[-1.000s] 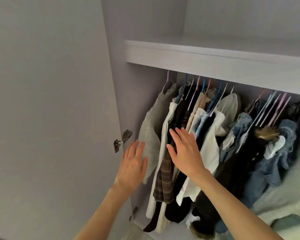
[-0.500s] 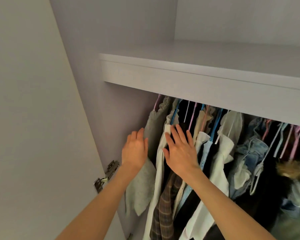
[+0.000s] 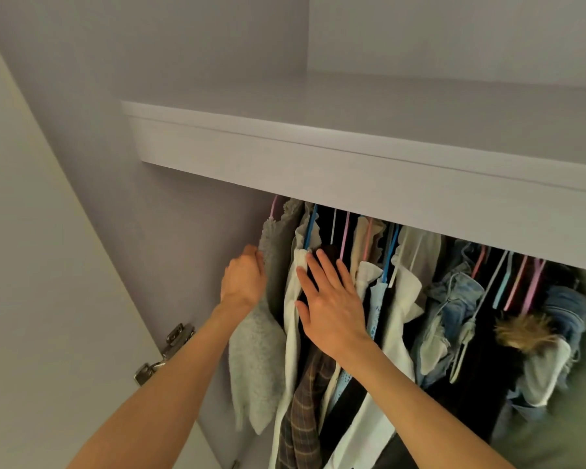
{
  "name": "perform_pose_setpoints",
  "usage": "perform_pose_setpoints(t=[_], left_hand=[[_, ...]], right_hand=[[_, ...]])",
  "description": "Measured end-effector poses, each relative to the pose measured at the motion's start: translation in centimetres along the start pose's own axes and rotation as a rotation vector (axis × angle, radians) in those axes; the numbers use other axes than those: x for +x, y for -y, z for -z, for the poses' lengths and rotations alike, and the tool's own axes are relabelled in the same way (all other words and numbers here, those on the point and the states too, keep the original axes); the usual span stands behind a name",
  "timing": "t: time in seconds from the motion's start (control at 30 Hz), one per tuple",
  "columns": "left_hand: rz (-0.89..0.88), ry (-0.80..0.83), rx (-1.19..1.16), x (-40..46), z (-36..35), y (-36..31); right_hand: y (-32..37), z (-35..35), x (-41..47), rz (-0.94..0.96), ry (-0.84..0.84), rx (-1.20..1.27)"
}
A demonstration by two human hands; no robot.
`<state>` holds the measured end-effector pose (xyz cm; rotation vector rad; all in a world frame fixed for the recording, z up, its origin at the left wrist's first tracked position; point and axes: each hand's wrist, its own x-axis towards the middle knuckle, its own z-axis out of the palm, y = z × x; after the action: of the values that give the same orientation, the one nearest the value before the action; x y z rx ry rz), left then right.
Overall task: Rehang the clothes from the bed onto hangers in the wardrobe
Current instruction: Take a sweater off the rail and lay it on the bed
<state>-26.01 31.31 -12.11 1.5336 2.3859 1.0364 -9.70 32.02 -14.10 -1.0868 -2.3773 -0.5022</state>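
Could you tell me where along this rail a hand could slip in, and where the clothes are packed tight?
Free: the dark gap between the grey fleece and the white garment, which the left hand and right hand border. The shelf top is bare. Crowded: the hangers from the blue hanger to the jeans.

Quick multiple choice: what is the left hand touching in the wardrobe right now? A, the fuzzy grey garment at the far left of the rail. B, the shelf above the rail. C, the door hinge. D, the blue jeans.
A: the left hand has its fingers curled at the edge of the fuzzy grey garment hanging at the far left, well clear of the jeans, hinge and shelf.
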Motion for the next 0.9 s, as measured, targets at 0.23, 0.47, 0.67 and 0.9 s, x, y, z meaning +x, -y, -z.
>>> perform_pose_setpoints(t=[0.23, 0.47, 0.67, 0.9], left_hand=[[0.036, 0.1, -0.093, 0.3, 1.4, -0.4], [0.022, 0.045, -0.154, -0.3, 2.6, -0.5], [-0.062, -0.084, -0.172, -0.9, 5.1, -1.6], [-0.111, -0.097, -0.077, -7.1, 3.8, 0.8]], right_hand=[[-0.1, 0.2, 0.0, 0.014, 0.014, 0.028], [0.0, 0.6, 0.1, 0.016, 0.022, 0.055], [-0.2, 0.6, 0.1, 0.026, 0.05, 0.084], [0.2, 2.2, 1.0, -0.055, 0.039, 0.509]])
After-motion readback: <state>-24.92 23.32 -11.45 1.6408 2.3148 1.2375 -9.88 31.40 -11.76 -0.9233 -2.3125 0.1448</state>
